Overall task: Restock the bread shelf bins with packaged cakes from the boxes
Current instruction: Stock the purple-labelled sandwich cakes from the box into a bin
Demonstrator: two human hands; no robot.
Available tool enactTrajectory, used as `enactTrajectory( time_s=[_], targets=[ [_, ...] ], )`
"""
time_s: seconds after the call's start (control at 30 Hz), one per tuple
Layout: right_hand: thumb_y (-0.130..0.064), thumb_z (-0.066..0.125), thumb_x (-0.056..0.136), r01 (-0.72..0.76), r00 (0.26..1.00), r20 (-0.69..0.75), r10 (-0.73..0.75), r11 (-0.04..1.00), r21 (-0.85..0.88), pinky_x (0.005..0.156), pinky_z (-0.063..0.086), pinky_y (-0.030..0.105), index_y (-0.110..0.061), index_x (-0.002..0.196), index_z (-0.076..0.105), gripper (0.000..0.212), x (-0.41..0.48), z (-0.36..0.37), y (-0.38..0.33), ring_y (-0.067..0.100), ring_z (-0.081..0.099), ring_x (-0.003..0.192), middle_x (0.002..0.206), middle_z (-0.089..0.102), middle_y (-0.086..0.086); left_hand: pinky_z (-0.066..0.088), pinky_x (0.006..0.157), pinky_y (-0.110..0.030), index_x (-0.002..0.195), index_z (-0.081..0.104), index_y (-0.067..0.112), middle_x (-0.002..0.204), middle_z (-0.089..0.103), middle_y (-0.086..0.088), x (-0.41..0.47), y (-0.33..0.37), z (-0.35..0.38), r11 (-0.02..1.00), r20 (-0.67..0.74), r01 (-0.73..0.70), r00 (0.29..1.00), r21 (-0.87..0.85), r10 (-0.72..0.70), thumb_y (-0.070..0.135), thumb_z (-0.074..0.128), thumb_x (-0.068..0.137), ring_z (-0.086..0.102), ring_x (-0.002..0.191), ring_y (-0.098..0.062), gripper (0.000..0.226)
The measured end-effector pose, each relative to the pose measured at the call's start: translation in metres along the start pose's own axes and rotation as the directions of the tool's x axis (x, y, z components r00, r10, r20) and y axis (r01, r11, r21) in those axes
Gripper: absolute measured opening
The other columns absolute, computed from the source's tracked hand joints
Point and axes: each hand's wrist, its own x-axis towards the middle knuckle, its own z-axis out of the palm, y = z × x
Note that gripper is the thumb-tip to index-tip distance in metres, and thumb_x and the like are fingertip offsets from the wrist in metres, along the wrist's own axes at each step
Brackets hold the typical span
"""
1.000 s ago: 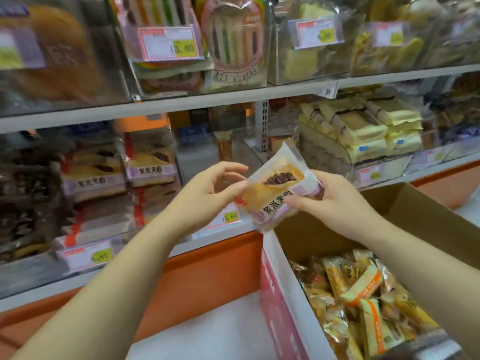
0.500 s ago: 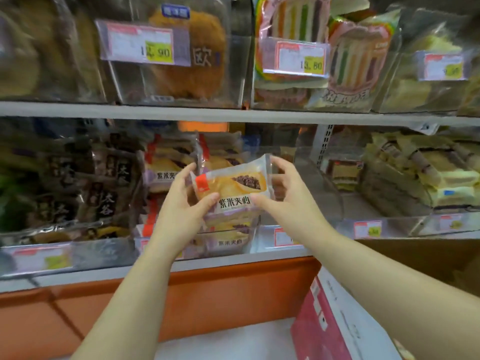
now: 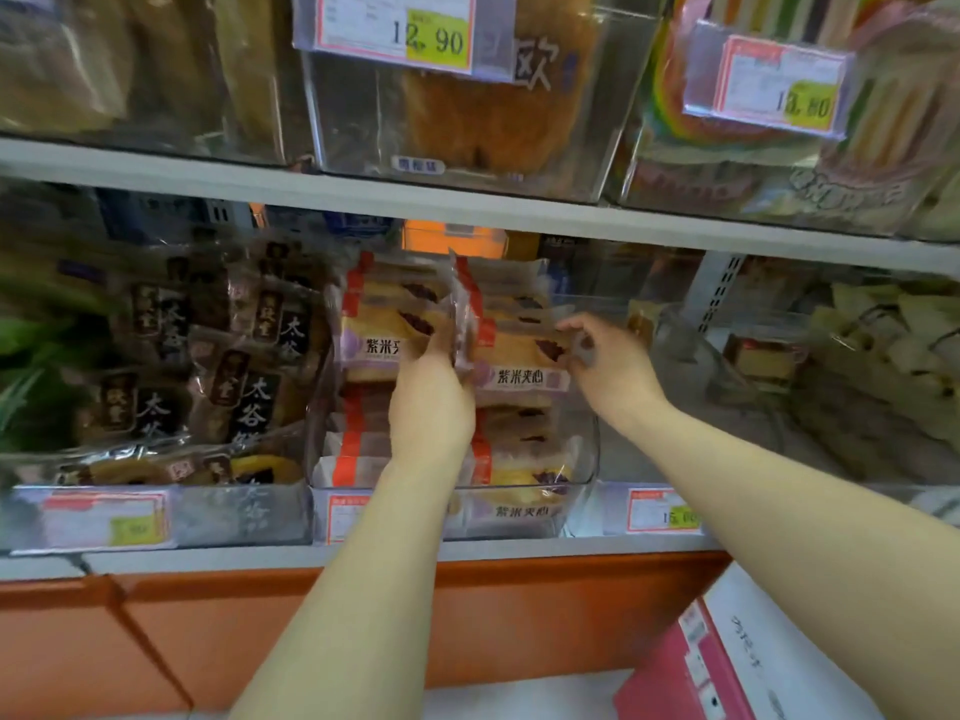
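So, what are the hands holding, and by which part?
One cake pack: the left hand holds its left edge, and the right hand pinches its right edge.

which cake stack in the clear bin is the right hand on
The right stack: the right hand pinches its top packet, away from the left stack.

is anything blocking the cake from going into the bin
Nothing visible does. The cake, held at its edges by the left hand and right hand, is already over the right stack inside the clear bin, with open space above it.
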Motion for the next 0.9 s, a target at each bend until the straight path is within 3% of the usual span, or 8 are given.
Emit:
enactTrajectory(
  time_s=[0.2, 0.3, 0.4, 0.53, 0.6, 0.73, 0.83, 0.9],
  targets=[
    [-0.011, 0.059, 0.09, 0.067, 0.996, -0.053, -0.074, 0.989, -0.129, 0.083, 0.036, 0.02, -0.02, 0.114, 0.062, 0.027, -0.01, -0.001, -0.004, 0.018, 0.052, 0.11, 0.127, 0.049, 0.002, 0.051, 0.079, -0.036, 0.115, 0.059, 0.019, 0.114, 0.059, -0.012, -0.002, 0.003, 0.007, 0.998, 0.051, -0.023, 0.999, 0.054, 0.021, 0.002, 0.054, 0.09, 0.062, 0.095, -0.033, 0.031],
    [-0.018, 0.058, 0.089, 0.193, 0.981, 0.058, -0.184, 0.937, -0.29, 0.094, 0.041, 0.03, -0.021, 0.111, 0.067, 0.025, -0.025, 0.005, -0.008, 0.023, 0.05, 0.119, 0.144, 0.038, 0.003, 0.049, 0.084, -0.03, 0.111, 0.066, 0.025, 0.122, 0.056, -0.007, -0.001, 0.001, 0.007, 0.997, 0.127, 0.007, 0.992, 0.08, -0.017, 0.009, 0.055, 0.092, 0.062, 0.098, -0.027, 0.027],
    [-0.029, 0.048, 0.095, 0.257, 0.936, 0.338, -0.103, 0.854, -0.452, 0.117, 0.011, 0.048, -0.03, 0.129, 0.057, 0.036, -0.028, 0.006, -0.009, 0.023, 0.019, 0.144, 0.16, 0.007, 0.004, 0.05, 0.089, -0.035, 0.112, 0.068, 0.031, 0.125, 0.058, -0.003, 0.0, -0.001, 0.008, 0.982, 0.214, -0.041, 0.977, 0.187, 0.0, 0.017, 0.052, 0.094, 0.06, 0.105, -0.026, 0.027],
    [-0.027, 0.041, 0.098, 0.24, 0.891, 0.453, -0.039, 0.887, -0.395, 0.117, -0.003, 0.045, -0.036, 0.138, 0.047, 0.042, -0.02, -0.004, -0.011, 0.02, 0.004, 0.148, 0.161, -0.008, 0.001, 0.048, 0.093, -0.043, 0.121, 0.064, 0.027, 0.126, 0.058, -0.005, 0.0, -0.002, 0.011, 0.938, 0.341, -0.089, 0.94, 0.336, -0.033, 0.025, 0.054, 0.093, 0.057, 0.109, -0.028, 0.03],
    [-0.027, 0.043, 0.097, 0.247, 0.877, 0.478, -0.053, 0.903, -0.352, 0.118, 0.0, 0.045, -0.034, 0.139, 0.045, 0.043, -0.02, -0.007, -0.008, 0.021, 0.007, 0.147, 0.161, -0.008, 0.001, 0.046, 0.095, -0.045, 0.122, 0.062, 0.028, 0.13, 0.054, -0.004, -0.003, 0.0, 0.011, 0.945, 0.314, -0.049, 0.947, 0.324, -0.058, 0.023, 0.055, 0.091, 0.055, 0.112, -0.028, 0.032],
    [-0.027, 0.056, 0.092, 0.298, 0.898, 0.396, -0.193, 0.928, -0.225, 0.114, 0.028, 0.048, -0.023, 0.13, 0.058, 0.039, -0.044, -0.023, 0.002, 0.031, 0.029, 0.14, 0.159, 0.014, 0.006, 0.037, 0.099, -0.048, 0.123, 0.057, 0.029, 0.137, 0.042, -0.01, -0.018, 0.025, 0.008, 0.932, 0.119, -0.007, 0.992, 0.362, -0.039, 0.014, 0.051, 0.09, 0.043, 0.124, -0.034, 0.036],
    [-0.025, 0.058, 0.092, 0.308, 0.912, 0.342, -0.224, 0.926, -0.216, 0.112, 0.031, 0.044, -0.022, 0.123, 0.063, 0.032, -0.074, -0.045, 0.01, 0.029, 0.035, 0.136, 0.152, 0.032, 0.007, 0.036, 0.099, -0.048, 0.118, 0.06, 0.02, 0.138, 0.041, -0.011, -0.038, 0.054, 0.013, 0.943, -0.023, -0.119, 0.991, 0.312, 0.133, 0.016, 0.054, 0.091, 0.04, 0.126, -0.033, 0.029],
    [-0.025, 0.054, 0.094, 0.298, 0.92, 0.33, -0.212, 0.924, -0.238, 0.11, 0.031, 0.038, -0.024, 0.121, 0.063, 0.029, -0.093, -0.063, 0.019, 0.02, 0.035, 0.135, 0.149, 0.037, 0.0, 0.038, 0.097, -0.045, 0.113, 0.063, 0.021, 0.135, 0.046, -0.006, -0.054, 0.07, 0.022, 0.952, -0.037, -0.232, 0.969, 0.201, 0.244, 0.017, 0.054, 0.092, 0.045, 0.123, -0.028, 0.023]
  ],
)
